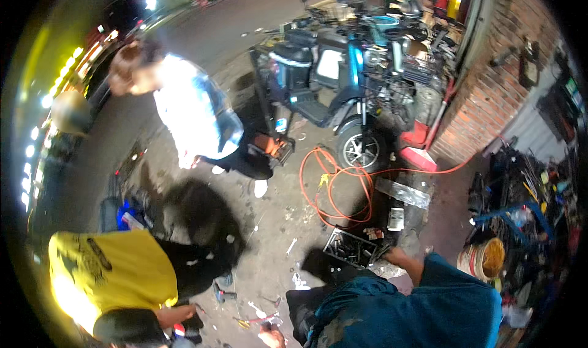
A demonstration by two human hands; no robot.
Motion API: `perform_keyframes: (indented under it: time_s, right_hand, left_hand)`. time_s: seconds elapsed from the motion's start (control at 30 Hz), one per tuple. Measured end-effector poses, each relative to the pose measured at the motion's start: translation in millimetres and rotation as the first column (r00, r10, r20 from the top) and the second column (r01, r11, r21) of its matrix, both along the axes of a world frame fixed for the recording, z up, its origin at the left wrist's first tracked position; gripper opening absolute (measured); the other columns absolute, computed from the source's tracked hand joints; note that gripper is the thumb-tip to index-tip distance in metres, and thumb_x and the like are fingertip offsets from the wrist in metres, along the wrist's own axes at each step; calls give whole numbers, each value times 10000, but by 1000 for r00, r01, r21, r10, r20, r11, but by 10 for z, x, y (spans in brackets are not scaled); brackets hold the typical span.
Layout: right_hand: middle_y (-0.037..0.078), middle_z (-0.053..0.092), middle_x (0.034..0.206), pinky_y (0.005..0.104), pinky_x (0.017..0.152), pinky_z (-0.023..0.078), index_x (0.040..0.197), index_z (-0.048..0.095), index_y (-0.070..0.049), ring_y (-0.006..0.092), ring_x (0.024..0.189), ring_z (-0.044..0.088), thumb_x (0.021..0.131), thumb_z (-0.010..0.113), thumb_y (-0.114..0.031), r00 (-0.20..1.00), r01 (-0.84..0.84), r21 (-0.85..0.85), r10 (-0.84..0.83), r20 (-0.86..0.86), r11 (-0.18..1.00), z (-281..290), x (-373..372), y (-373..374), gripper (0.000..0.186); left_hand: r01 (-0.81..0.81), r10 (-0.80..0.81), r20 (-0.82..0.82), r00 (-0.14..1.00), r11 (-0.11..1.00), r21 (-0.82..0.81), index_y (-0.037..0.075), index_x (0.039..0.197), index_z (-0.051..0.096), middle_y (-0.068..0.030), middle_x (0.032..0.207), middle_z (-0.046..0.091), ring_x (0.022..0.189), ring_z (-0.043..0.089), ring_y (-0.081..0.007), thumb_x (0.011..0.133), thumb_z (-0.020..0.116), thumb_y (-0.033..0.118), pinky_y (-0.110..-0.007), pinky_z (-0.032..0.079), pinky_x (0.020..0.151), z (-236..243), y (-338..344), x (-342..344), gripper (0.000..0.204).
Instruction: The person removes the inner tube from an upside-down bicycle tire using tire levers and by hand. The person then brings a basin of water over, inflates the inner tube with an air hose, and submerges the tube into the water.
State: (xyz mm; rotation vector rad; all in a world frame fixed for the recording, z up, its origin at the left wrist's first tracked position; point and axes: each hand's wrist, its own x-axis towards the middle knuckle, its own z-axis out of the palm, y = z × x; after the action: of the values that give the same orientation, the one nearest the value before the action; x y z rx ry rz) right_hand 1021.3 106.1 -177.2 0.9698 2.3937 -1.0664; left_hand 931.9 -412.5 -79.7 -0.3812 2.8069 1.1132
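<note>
The right hand (396, 257) is at the right edge of the tool crate (357, 236) on the ground (269, 250), the left hand (271, 336) near scattered hand tools (261, 313), neither grip being discernible, while lifting the crate's contents (349, 248) singly, without dragging, probably works best.

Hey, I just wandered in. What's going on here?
The person in teal has the right hand at a crate of tools; whether it grips anything is unclear. The left hand is low, near small items on the ground. To the left, someone in a yellow shirt bends down, while another person stands farther off. A blue-and-black scooter is parked ahead.
</note>
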Motion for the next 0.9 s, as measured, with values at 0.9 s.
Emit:
perform_keyframes:
  time_s: [0.9]
  right_hand:
    - [142, 610, 681, 409, 536, 427, 767, 633, 18, 252, 626, 572, 798, 531, -186, 881, 314, -15, -286, 378, 949, -627, -1884, -1111, 230]
  left_hand:
    - [154, -154, 96, 983, 988, 12, -8, 947, 624, -181, 933, 640, 917, 599, -323, 773, 614, 143, -381, 458, 828, 13, 100, -3421, 230]
